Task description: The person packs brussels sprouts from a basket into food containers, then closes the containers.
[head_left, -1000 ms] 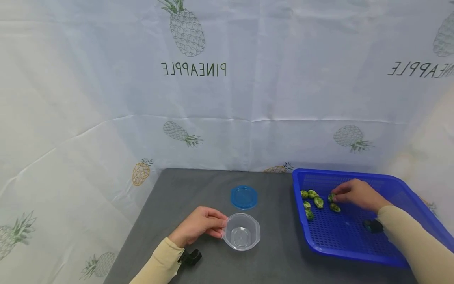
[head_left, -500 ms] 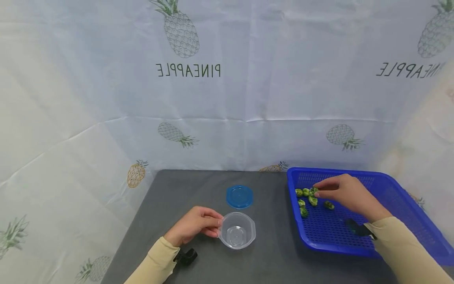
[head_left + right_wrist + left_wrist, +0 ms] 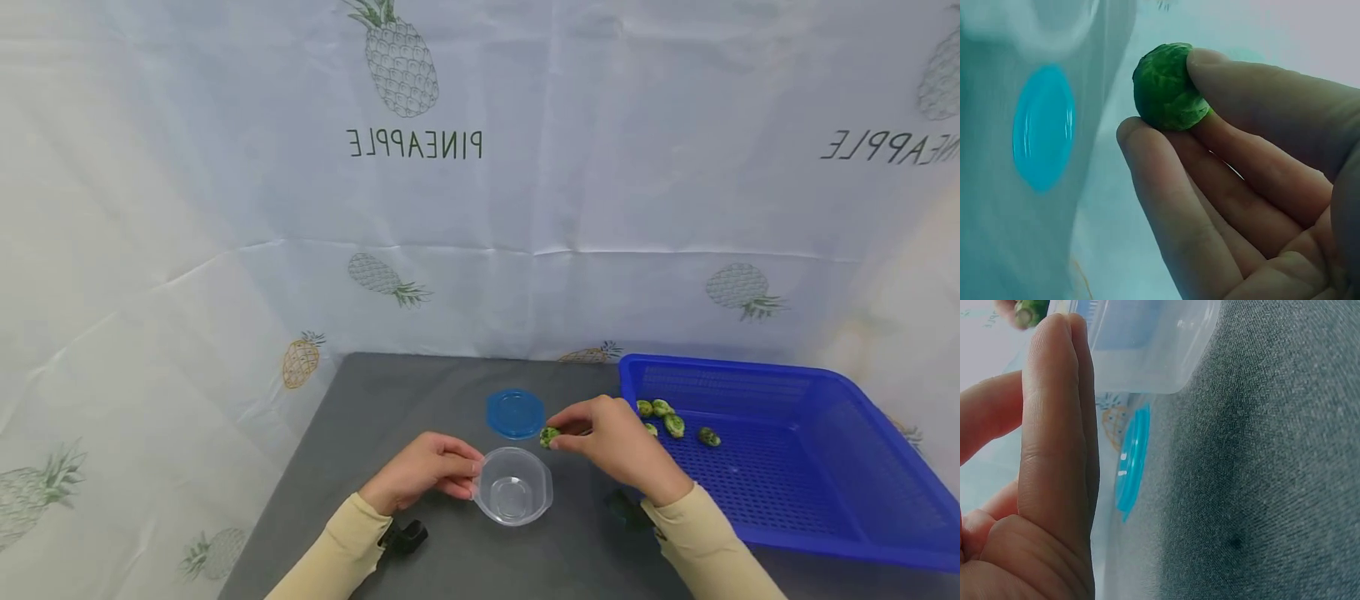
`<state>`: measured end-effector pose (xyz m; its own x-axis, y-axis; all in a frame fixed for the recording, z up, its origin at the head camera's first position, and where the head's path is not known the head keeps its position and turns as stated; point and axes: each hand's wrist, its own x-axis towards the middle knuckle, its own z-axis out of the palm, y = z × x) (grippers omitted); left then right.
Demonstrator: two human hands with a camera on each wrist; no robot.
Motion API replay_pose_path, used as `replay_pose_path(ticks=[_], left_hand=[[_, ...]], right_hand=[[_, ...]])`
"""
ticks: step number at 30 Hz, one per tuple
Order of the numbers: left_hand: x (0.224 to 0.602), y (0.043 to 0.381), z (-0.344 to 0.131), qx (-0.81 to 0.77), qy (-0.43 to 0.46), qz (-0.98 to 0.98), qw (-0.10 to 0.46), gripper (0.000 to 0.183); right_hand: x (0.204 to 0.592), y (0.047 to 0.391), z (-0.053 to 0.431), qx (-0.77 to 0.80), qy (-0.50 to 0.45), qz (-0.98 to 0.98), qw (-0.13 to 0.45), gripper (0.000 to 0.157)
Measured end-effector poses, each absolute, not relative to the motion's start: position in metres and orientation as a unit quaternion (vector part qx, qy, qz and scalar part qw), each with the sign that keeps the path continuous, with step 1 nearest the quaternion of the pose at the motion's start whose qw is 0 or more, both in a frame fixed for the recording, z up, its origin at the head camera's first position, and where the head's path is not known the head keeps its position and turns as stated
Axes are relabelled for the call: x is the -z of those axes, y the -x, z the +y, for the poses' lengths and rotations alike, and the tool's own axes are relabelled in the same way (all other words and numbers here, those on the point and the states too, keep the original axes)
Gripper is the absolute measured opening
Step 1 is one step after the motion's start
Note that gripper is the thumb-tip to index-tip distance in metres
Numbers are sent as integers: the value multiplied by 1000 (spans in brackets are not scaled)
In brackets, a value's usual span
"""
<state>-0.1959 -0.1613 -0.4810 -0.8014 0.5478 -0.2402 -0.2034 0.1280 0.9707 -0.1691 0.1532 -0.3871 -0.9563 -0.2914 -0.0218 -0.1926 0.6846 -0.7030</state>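
A gray counter carries a blue perforated plastic basket, a clear tub and its neighbors before a pineapple-print cloth. In the basket, at the right, Brussels sprouts gather along the left side, with one lying a little apart on the slotted floor. The clear plastic tub stands upright to the basket's left, open at the top, its round bottom in view; a translucent blue lid lies flat just beyond it. The left hand holds the tub's left edge between its fingertips. Smallest of all, a single held sprout shows round and leafy, mottled dark and pale green in the head view, deep green in the right wrist view. It is pinched between the thumb and fingertips of the right hand, raised off the counter near the tub's far right rim and the lid, well apart from the left palm.
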Motion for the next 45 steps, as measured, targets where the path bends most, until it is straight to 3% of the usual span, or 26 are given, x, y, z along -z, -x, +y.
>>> replay_pose_path(ticks=[8,20,36,45], left_hand=[[490,192,-152,-654,-121,682,304,35],[487,192,-146,-659,-120,675,309,30],[480,193,-149,-656,-125,676,312,32],[484,196,-158,-653,-120,683,304,34]], right_hand=[[423,160,119,416,173,888,95,17],[440,156,103,365,217,903,73,14],[447,154,83,329,226,915,53,10],[418,153,97,355,243,900,68,15]])
